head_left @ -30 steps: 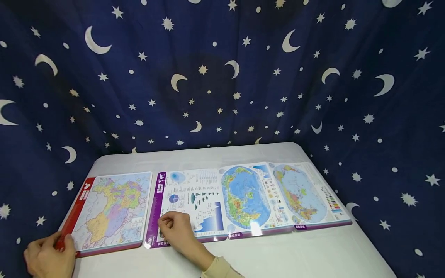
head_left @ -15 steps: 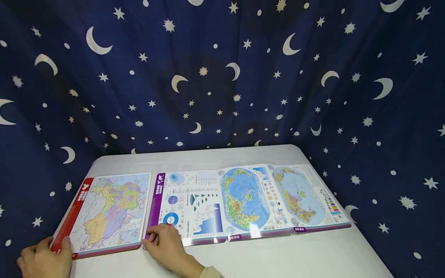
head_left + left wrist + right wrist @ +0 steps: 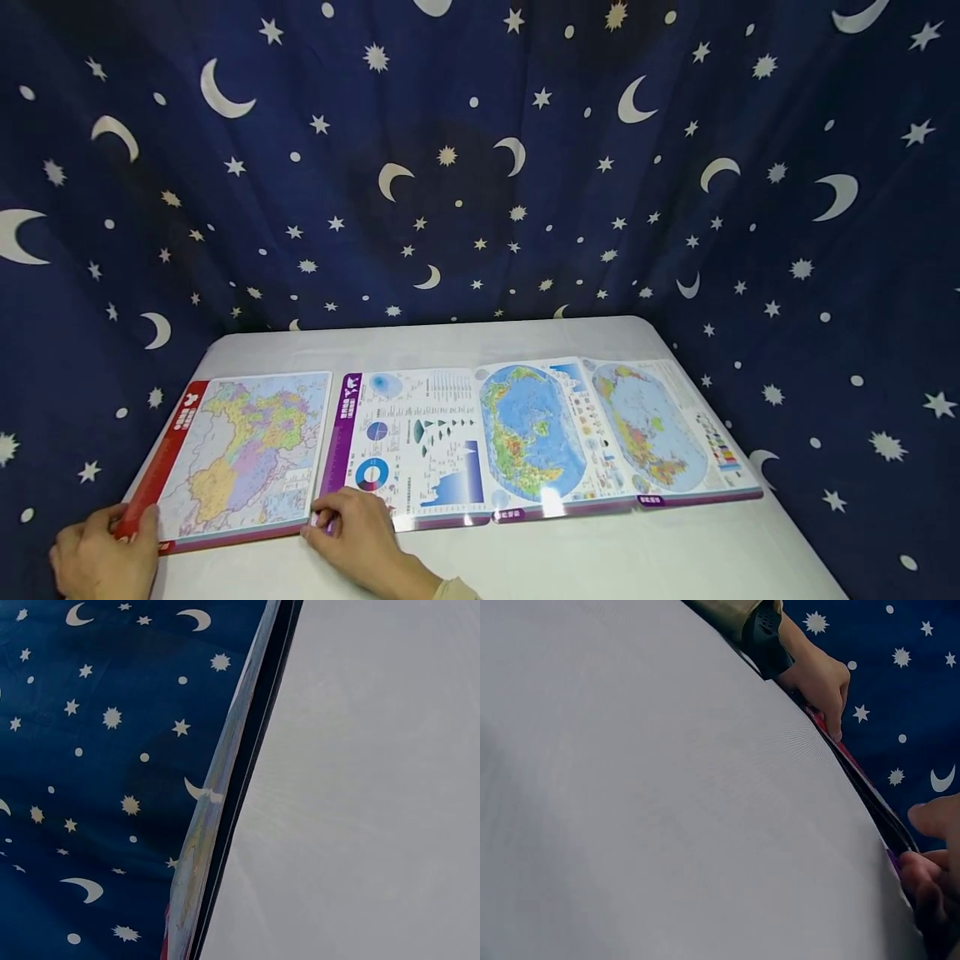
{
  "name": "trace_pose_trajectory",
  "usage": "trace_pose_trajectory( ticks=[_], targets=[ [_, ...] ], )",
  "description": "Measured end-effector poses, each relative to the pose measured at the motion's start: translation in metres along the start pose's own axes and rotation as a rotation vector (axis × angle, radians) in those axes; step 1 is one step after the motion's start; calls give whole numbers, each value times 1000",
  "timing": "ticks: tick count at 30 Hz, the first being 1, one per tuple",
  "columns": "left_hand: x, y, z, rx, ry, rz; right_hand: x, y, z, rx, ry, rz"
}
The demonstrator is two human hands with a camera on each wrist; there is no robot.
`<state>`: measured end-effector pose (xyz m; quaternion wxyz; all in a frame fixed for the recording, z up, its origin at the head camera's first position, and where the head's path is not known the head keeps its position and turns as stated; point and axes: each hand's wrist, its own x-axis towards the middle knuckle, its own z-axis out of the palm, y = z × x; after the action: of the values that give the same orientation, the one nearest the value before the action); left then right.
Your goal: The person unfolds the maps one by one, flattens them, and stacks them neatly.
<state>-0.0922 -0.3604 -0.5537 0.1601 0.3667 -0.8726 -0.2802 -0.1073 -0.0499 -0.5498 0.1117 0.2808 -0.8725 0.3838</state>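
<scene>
behind right fingers [image 3: 331,502], purple strip [image 3: 341,442] partly hidden

- A white table [image 3: 637,554] is carrying a row of map boards, its far edge running beyond the political map of China [image 3: 243,454].
- That map is lying flat, its red border showing along its left side.
- Just to its right, a purple-bordered world chart panel [image 3: 450,421] is lying flat.
- Farther right of it, a physical world map panel [image 3: 536,429] is lying flat and catching glare.
- Farthest right of it, a political world map panel [image 3: 648,429] is lying.
</scene>
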Motion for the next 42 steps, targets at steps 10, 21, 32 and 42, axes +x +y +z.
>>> trace_pose_trajectory(
  ticks=[10, 21, 32, 42],
  targets=[
    [-3, -2, 1, -102, 25, -53, -3, -3, 3, 379, -5, 104],
    [-3, -1, 2, -129, -45, -30, -1, 0, 3, 638, -2, 269],
    [-2, -4, 2, -130, -61, 51, -2, 0, -2, 655, 31, 296],
    [-4, -2, 4, -95, -53, 207, -8, 2, -10, 558, 98, 324]
  ],
)
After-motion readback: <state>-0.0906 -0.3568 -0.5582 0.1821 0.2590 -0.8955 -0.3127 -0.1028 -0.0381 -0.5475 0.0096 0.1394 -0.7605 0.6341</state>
